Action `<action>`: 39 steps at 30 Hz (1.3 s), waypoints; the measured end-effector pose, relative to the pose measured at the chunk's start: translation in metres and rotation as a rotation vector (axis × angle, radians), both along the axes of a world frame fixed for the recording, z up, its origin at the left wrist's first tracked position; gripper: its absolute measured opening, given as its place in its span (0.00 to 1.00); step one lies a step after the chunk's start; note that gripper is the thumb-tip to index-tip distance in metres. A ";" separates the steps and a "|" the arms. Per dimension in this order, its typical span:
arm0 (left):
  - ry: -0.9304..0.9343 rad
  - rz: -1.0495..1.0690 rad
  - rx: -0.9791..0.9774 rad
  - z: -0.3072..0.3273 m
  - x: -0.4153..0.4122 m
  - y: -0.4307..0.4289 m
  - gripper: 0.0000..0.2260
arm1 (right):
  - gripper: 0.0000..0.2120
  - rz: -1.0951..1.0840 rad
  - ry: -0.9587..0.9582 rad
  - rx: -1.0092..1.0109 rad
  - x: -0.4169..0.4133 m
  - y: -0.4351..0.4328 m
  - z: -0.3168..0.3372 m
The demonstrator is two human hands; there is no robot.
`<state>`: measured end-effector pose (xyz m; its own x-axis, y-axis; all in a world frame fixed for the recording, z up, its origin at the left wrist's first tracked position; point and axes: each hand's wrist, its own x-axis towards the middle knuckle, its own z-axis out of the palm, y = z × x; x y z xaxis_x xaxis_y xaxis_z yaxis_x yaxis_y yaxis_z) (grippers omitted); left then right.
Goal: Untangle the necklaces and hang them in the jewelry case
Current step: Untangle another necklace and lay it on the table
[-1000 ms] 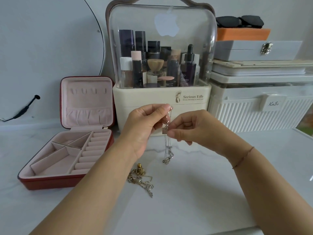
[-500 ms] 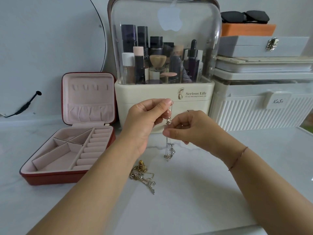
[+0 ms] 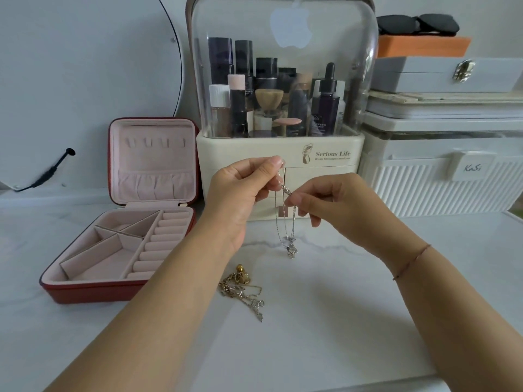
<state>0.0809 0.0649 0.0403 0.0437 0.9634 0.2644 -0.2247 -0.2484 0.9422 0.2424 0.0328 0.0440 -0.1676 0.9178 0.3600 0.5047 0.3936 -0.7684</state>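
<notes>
Your left hand [image 3: 240, 193], right hand [image 3: 336, 205] both pinch one silver necklace [image 3: 289, 236], dangling mid-air. One tangled pile [image 3: 243, 290] on countertop [image 3: 325, 329] beneath; bare marble toward near edge. One jewelry case [image 3: 85, 290] open, left.

Both forearms reach forward and converge; the left hand [image 3: 240, 199] is raised, thumb and forefinger pinching a chain [image 3: 290, 242] near its top; the right hand [image 3: 339, 205] sits just beside it, slightly lower, pinching the same chain, its other fingers curled.

Silver necklace [image 3: 285, 222] thin shiny metal; jewelry case [image 3: 85, 292] red leatherette, pink velvety lining; table [image 3: 339, 306] glossy marble.
</notes>
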 end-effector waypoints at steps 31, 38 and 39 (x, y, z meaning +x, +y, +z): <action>-0.086 -0.049 -0.039 0.005 -0.004 -0.004 0.04 | 0.08 0.154 0.305 -0.152 0.004 0.000 0.003; -0.203 -0.143 -0.083 0.007 -0.003 -0.005 0.05 | 0.05 0.154 0.342 -0.174 0.007 0.004 -0.001; -0.205 -0.154 -0.082 0.007 -0.003 -0.005 0.05 | 0.05 0.168 0.372 -0.185 0.007 0.005 -0.001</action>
